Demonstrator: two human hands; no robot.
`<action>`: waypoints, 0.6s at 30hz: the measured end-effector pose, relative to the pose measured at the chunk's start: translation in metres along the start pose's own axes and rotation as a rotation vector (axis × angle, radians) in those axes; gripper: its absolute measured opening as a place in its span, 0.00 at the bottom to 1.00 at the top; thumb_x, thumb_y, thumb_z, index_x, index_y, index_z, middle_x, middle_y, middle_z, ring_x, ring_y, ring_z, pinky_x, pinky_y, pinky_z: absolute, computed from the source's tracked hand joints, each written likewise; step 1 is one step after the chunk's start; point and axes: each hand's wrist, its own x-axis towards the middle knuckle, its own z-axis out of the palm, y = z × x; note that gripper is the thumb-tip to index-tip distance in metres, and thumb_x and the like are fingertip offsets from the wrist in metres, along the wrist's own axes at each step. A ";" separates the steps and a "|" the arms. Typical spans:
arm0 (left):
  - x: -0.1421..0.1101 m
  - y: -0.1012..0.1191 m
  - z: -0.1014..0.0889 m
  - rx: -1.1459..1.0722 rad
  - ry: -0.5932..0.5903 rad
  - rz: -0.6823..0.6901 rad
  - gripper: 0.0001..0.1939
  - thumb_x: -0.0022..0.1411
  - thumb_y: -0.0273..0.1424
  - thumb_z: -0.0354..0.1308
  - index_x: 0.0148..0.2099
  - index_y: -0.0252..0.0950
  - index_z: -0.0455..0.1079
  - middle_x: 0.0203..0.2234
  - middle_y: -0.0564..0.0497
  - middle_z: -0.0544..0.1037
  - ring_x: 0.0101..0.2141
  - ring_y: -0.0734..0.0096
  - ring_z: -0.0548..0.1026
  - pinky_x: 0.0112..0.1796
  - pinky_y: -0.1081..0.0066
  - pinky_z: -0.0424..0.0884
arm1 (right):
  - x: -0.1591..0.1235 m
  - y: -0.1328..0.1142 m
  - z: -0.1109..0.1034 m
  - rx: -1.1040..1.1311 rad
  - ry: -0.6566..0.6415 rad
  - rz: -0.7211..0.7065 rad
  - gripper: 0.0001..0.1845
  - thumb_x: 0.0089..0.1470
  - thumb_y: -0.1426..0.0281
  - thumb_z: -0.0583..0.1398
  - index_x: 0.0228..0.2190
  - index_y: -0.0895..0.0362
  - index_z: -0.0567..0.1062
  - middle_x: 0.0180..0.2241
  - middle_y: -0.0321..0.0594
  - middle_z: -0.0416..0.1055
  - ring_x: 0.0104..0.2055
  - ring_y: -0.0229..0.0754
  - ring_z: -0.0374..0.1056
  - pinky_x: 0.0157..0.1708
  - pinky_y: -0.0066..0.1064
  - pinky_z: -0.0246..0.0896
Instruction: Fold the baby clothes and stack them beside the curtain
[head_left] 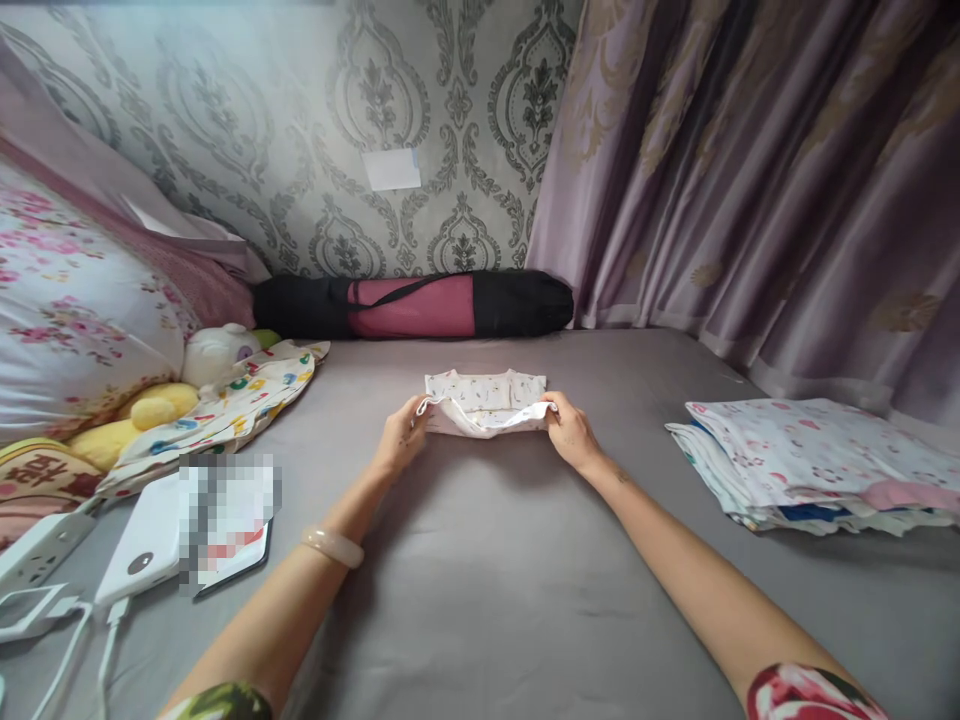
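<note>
A small white printed cloth garment [491,393] lies partly folded on the grey bed sheet [480,580], in the middle of the view. My left hand [401,436] pinches its near left corner. At the opposite corner, my right hand [571,434] grips the edge between thumb and fingers. Between the two hands the near edge is lifted a little and sags in the middle. The far part of the cloth rests flat. What kind of garment it is, I cannot make out.
Folded printed cloths [817,460] are stacked at the right. Left are a power bank [142,540], a power strip [45,550], cables, a patterned cloth [255,395], plush toys [161,405] and a floral pillow [75,300]. A long black-and-pink bag [412,305] lies along the wall.
</note>
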 end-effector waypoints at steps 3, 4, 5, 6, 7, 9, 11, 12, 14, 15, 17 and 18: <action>0.016 -0.003 0.013 -0.037 0.064 -0.027 0.20 0.65 0.40 0.45 0.48 0.35 0.70 0.31 0.51 0.75 0.33 0.69 0.71 0.38 0.73 0.67 | 0.013 0.000 0.007 -0.048 0.026 0.054 0.16 0.62 0.68 0.47 0.44 0.54 0.71 0.35 0.42 0.76 0.37 0.46 0.71 0.38 0.29 0.58; 0.021 -0.005 0.016 -0.043 0.080 -0.040 0.20 0.64 0.40 0.45 0.49 0.35 0.71 0.32 0.51 0.76 0.34 0.68 0.72 0.38 0.72 0.67 | 0.018 0.001 0.009 -0.069 0.027 0.084 0.17 0.63 0.67 0.46 0.45 0.54 0.71 0.34 0.42 0.76 0.37 0.46 0.71 0.37 0.29 0.58; 0.027 -0.007 0.020 -0.047 0.097 -0.052 0.20 0.64 0.39 0.45 0.49 0.34 0.71 0.32 0.50 0.76 0.35 0.67 0.72 0.39 0.71 0.68 | 0.022 0.001 0.011 -0.092 0.028 0.113 0.17 0.63 0.66 0.46 0.45 0.54 0.71 0.34 0.42 0.76 0.37 0.46 0.71 0.37 0.29 0.58; 0.033 -0.009 0.023 -0.048 0.114 -0.062 0.19 0.64 0.38 0.45 0.49 0.34 0.71 0.33 0.50 0.77 0.35 0.66 0.73 0.40 0.71 0.68 | 0.027 0.002 0.013 -0.113 0.028 0.140 0.18 0.64 0.65 0.45 0.45 0.54 0.71 0.34 0.42 0.76 0.37 0.46 0.71 0.36 0.29 0.57; 0.040 -0.011 0.026 -0.046 0.130 -0.071 0.19 0.64 0.36 0.45 0.49 0.35 0.71 0.33 0.50 0.77 0.36 0.66 0.73 0.40 0.70 0.68 | 0.032 0.003 0.015 -0.135 0.027 0.164 0.18 0.64 0.65 0.45 0.45 0.54 0.71 0.35 0.43 0.76 0.38 0.46 0.71 0.36 0.29 0.57; 0.053 -0.015 0.033 -0.009 0.148 -0.098 0.18 0.63 0.32 0.45 0.48 0.34 0.71 0.35 0.49 0.78 0.37 0.66 0.74 0.41 0.70 0.68 | 0.043 0.006 0.020 -0.186 0.021 0.219 0.17 0.65 0.64 0.46 0.45 0.54 0.71 0.38 0.45 0.76 0.41 0.46 0.71 0.37 0.29 0.57; 0.064 -0.020 0.040 0.097 0.141 -0.161 0.16 0.62 0.29 0.46 0.46 0.34 0.72 0.35 0.47 0.78 0.38 0.65 0.74 0.41 0.69 0.67 | 0.054 0.008 0.025 -0.244 -0.001 0.306 0.17 0.65 0.64 0.47 0.45 0.55 0.72 0.42 0.47 0.76 0.43 0.46 0.71 0.38 0.30 0.58; 0.069 -0.022 0.043 0.159 0.137 -0.199 0.15 0.61 0.28 0.46 0.43 0.34 0.72 0.36 0.45 0.78 0.39 0.63 0.74 0.41 0.68 0.67 | 0.058 0.009 0.027 -0.268 -0.014 0.352 0.17 0.65 0.64 0.47 0.45 0.55 0.72 0.43 0.47 0.75 0.44 0.46 0.71 0.38 0.30 0.58; 0.076 -0.027 0.048 0.260 0.139 -0.262 0.12 0.62 0.28 0.47 0.39 0.34 0.72 0.36 0.42 0.78 0.40 0.60 0.74 0.42 0.67 0.67 | 0.064 0.011 0.032 -0.303 -0.030 0.428 0.17 0.65 0.64 0.47 0.45 0.56 0.72 0.45 0.49 0.74 0.45 0.47 0.71 0.39 0.32 0.59; 0.078 -0.029 0.050 0.286 0.145 -0.281 0.12 0.62 0.29 0.47 0.37 0.34 0.72 0.36 0.40 0.78 0.40 0.59 0.74 0.41 0.66 0.67 | 0.065 0.012 0.033 -0.315 -0.034 0.448 0.17 0.65 0.64 0.48 0.45 0.56 0.73 0.45 0.49 0.74 0.46 0.47 0.71 0.40 0.33 0.60; 0.080 -0.033 0.053 0.301 0.159 -0.294 0.12 0.64 0.31 0.46 0.35 0.34 0.71 0.36 0.39 0.77 0.41 0.58 0.74 0.41 0.65 0.66 | 0.067 0.013 0.036 -0.334 -0.034 0.460 0.18 0.64 0.64 0.48 0.46 0.56 0.73 0.45 0.51 0.74 0.47 0.48 0.71 0.41 0.34 0.60; 0.081 -0.035 0.054 0.307 0.163 -0.297 0.13 0.64 0.31 0.46 0.34 0.35 0.70 0.35 0.38 0.77 0.41 0.58 0.74 0.41 0.65 0.66 | 0.067 0.013 0.036 -0.344 -0.031 0.463 0.18 0.64 0.64 0.48 0.46 0.56 0.73 0.45 0.51 0.74 0.47 0.49 0.71 0.41 0.35 0.61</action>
